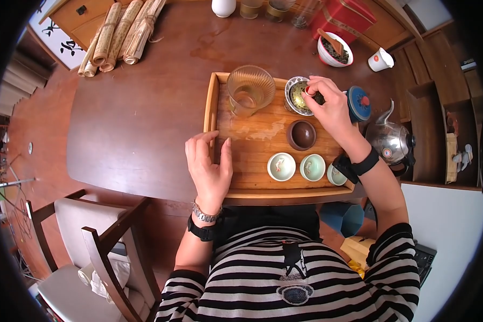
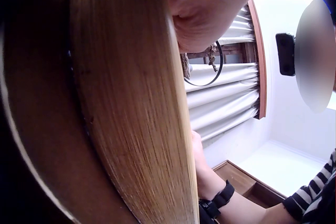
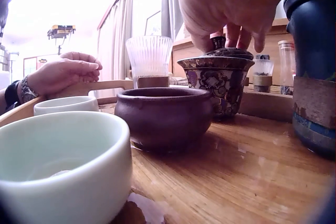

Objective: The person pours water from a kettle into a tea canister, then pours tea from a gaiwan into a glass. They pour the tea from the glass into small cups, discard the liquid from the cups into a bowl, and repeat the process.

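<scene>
My right hand [image 1: 330,107] is over a patterned gaiwan [image 3: 223,87] at the back right of the wooden tray [image 1: 247,191]. Its fingertips pinch the knob of the gaiwan's lid [image 3: 231,52], which sits at the bowl's rim. With loosely bent fingers, my left hand [image 1: 206,169] rests at the tray's left edge and grips nothing. In front of the gaiwan stands a dark brown bowl [image 1: 301,135]. Small pale green cups [image 1: 312,167] line the tray's front, one partly behind the right wrist. A ribbed glass [image 1: 250,88] stands at the back left.
Right of the tray are a blue jar with a red knob [image 1: 359,103] and a steel kettle [image 1: 390,142]. Farther back stand a bowl of tea leaves [image 1: 335,51], a paper cup [image 1: 381,60] and a red box [image 1: 349,19]. Rolled bamboo scrolls [image 1: 124,32] lie at the far left.
</scene>
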A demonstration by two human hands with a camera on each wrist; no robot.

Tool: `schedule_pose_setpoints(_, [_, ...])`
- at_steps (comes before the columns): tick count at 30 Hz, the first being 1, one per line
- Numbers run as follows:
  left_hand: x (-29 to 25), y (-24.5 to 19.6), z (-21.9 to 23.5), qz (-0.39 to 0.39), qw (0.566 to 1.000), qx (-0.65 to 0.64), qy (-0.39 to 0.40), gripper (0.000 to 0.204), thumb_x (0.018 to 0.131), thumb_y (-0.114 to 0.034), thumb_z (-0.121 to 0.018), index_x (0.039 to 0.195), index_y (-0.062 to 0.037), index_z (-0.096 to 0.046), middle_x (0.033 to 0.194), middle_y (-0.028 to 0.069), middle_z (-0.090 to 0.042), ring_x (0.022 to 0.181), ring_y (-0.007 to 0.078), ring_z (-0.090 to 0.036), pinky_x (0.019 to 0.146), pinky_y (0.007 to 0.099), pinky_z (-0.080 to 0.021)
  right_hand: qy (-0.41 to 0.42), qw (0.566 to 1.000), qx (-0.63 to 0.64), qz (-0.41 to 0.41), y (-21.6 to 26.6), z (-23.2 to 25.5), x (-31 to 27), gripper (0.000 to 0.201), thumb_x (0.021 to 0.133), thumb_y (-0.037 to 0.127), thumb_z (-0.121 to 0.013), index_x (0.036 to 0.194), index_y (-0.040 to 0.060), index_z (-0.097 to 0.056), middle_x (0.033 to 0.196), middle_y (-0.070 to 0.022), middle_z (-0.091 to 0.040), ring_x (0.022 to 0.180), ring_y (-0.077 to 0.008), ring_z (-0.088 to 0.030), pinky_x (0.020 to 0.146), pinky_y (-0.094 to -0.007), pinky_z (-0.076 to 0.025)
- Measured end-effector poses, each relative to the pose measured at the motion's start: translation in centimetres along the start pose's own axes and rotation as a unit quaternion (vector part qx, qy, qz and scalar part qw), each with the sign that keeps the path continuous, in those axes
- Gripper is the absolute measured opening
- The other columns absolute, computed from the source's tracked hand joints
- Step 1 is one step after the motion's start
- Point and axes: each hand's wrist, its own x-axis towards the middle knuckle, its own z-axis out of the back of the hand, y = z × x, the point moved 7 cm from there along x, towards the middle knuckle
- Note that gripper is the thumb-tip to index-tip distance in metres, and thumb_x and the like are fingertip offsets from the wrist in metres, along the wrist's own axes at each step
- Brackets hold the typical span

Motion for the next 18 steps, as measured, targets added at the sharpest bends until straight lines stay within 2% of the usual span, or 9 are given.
schedule_pose_setpoints(1, [0.0,0.0,0.0,0.001,1.000,-0.001,-0.001,0.021,0.073,-0.004,-0.065,0.091,-0.0012,-0.054,0.087,0.0123,-0.053,0.081,0.0274,-0.049,0.072,0.0342,-0.041,0.001,1.000,-0.001,0.001,0.1,0.1,0.0,0.015,0.069,0.003,-0.066,0.071,-0.0002,-0.051,0.084,-0.0151,-0.058,0.090,-0.0295,-0.059,0.075,-0.0351,-0.047])
schedule_pose_setpoints(3, [0.0,-0.1,0.0,-0.001,1.000,-0.002,0.001,0.021,0.073,-0.004,-0.065,0.092,-0.0011,-0.054,0.087,0.0123,-0.053,0.081,0.0274,-0.048,0.072,0.0342,-0.041,0.045,0.997,0.019,-0.055,-0.4,-0.2,-0.1,0.022,0.069,0.009,-0.069,0.076,0.0005,-0.051,0.095,-0.0183,-0.056,0.094,-0.0324,-0.056,0.077,-0.0352,-0.047])
schedule_pose_setpoints(4, [0.0,0.0,0.1,0.000,1.000,-0.003,0.000,0.021,0.073,-0.004,-0.065,0.092,-0.0011,-0.054,0.087,0.0123,-0.053,0.081,0.0274,-0.048,0.072,0.0342,-0.041,0.046,0.997,0.018,-0.054,-0.3,-0.1,-0.2,0.022,0.069,0.009,-0.069,0.076,0.0005,-0.051,0.095,-0.0183,-0.056,0.094,-0.0324,-0.056,0.077,-0.0352,-0.047])
schedule_pose_setpoints(6, [0.1,-0.2,0.1,-0.011,1.000,0.016,0.000,0.020,0.076,-0.004,-0.065,0.092,-0.0001,-0.055,0.087,0.0130,-0.054,0.079,0.0259,-0.052,0.072,0.0320,-0.044,0.093,0.995,0.009,-0.048,0.0,-0.4,-0.5,0.037,0.067,0.019,-0.074,0.087,0.0020,-0.049,0.105,-0.0223,-0.051,0.101,-0.0360,-0.052,0.082,-0.0366,-0.044])
schedule_pose_setpoints(7, [0.1,-0.2,0.1,-0.010,1.000,0.016,-0.001,0.020,0.076,-0.004,-0.065,0.092,-0.0001,-0.055,0.087,0.0130,-0.054,0.079,0.0259,-0.052,0.072,0.0320,-0.044,0.094,0.994,0.009,-0.047,-0.2,-0.4,-0.7,0.037,0.067,0.019,-0.074,0.087,0.0020,-0.049,0.105,-0.0223,-0.051,0.101,-0.0360,-0.052,0.082,-0.0366,-0.044])
schedule_pose_setpoints(9, [0.1,-0.3,0.1,-0.012,1.000,0.021,0.002,0.020,0.075,-0.004,-0.065,0.092,-0.0002,-0.055,0.086,0.0129,-0.054,0.080,0.0263,-0.051,0.072,0.0324,-0.044,0.116,0.993,-0.002,-0.035,-0.6,-1.0,-1.2,0.051,0.062,0.024,-0.078,0.094,0.0035,-0.044,0.111,-0.0242,-0.047,0.106,-0.0382,-0.048,0.085,-0.0392,-0.042])
schedule_pose_setpoints(13, [0.1,-0.3,0.0,-0.014,1.000,0.025,0.002,0.020,0.075,-0.004,-0.065,0.092,-0.0003,-0.055,0.086,0.0130,-0.054,0.080,0.0268,-0.051,0.072,0.0328,-0.044,0.124,0.991,0.010,-0.039,-1.4,-1.7,-1.5,0.056,0.059,0.023,-0.080,0.096,0.0043,-0.041,0.112,-0.0240,-0.045,0.108,-0.0388,-0.046,0.087,-0.0404,-0.041])
schedule_pose_setpoints(18, [0.1,-0.3,0.1,-0.011,1.000,0.024,0.003,0.020,0.075,-0.004,-0.065,0.092,-0.0005,-0.055,0.086,0.0129,-0.054,0.079,0.0266,-0.051,0.071,0.0330,-0.043,0.080,0.996,0.017,-0.024,-1.5,-1.8,-1.4,0.052,0.058,0.016,-0.079,0.092,0.0047,-0.041,0.104,-0.0195,-0.046,0.100,-0.0364,-0.049,0.083,-0.0388,-0.043])
